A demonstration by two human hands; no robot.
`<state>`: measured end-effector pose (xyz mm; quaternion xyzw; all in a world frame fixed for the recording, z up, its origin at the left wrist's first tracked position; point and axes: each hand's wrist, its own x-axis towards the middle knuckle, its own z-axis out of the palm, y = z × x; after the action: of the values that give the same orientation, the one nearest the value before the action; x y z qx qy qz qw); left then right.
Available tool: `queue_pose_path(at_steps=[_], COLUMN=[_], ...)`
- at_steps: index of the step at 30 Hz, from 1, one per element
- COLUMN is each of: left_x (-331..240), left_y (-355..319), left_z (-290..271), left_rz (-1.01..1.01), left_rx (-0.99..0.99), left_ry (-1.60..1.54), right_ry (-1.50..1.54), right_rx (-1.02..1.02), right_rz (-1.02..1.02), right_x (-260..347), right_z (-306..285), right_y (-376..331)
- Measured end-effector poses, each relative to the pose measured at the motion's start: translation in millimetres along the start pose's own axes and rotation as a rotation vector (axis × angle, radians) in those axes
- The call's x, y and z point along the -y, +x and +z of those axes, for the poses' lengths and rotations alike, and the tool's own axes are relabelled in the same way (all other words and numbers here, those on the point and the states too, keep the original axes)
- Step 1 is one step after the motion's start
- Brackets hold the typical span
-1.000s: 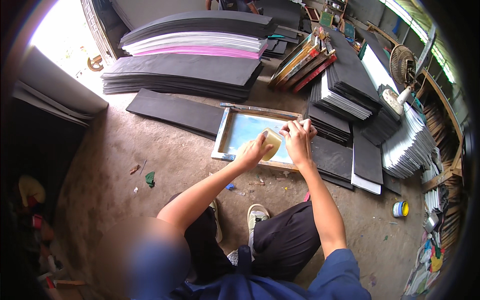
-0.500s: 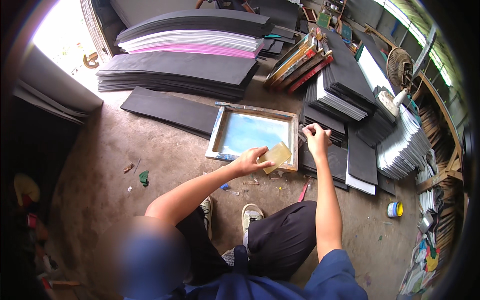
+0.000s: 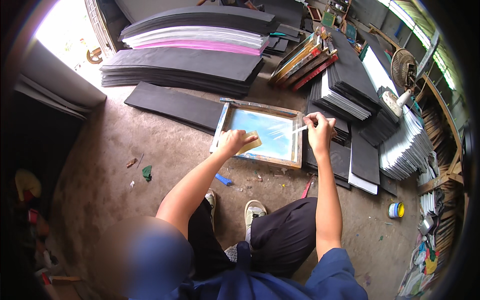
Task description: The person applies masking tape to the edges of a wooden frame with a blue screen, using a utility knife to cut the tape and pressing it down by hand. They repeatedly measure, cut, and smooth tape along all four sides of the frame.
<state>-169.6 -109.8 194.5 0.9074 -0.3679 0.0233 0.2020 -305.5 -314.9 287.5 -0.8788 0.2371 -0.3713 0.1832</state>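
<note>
A wooden screen-printing frame (image 3: pixel 297 156) lies on the floor in front of me, its mesh (image 3: pixel 257 122) stained blue and white. My left hand (image 3: pixel 231 142) is closed round a flat, yellowish, translucent squeegee blade (image 3: pixel 252 143), held over the frame's near left part. Beyond the frame's right side, my right hand (image 3: pixel 320 131) pinches a thin, pale, translucent strip (image 3: pixel 299 129), which points left across the frame's right rail. Whitish streaks show on the mesh near the strip. Whether the blade touches the mesh, I cannot tell.
Stacks of black sheets (image 3: pixel 175 65) lie beyond the frame, with more sheets (image 3: pixel 365 155) at the right. Several used frames (image 3: pixel 302 60) lean together behind. A fan (image 3: pixel 402 70) stands far right, and an open yellow paint can (image 3: pixel 395 210) rests on the floor.
My left hand has moved left with the squeegee blade, from the frame's near right corner to its near left part. The strip in my right hand now extends over the frame's right rail.
</note>
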Motion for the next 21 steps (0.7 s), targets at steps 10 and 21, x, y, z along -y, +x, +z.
queue_pose_path(at_steps=[10, 21], left_x=[-4.3, 12.5], left_y=[-33.5, -24.3], left_z=[-1.5, -20.5], left_rz=[0.323, 0.022], left_rx=[0.082, 0.190], left_ry=[-0.301, -0.011], right_ry=[0.000, 0.045], right_rx=[-0.033, -0.001], right_rz=[0.381, 0.288], right_x=[-85.9, -75.9], right_z=[2.6, 2.8], right_y=[12.4, 16.2])
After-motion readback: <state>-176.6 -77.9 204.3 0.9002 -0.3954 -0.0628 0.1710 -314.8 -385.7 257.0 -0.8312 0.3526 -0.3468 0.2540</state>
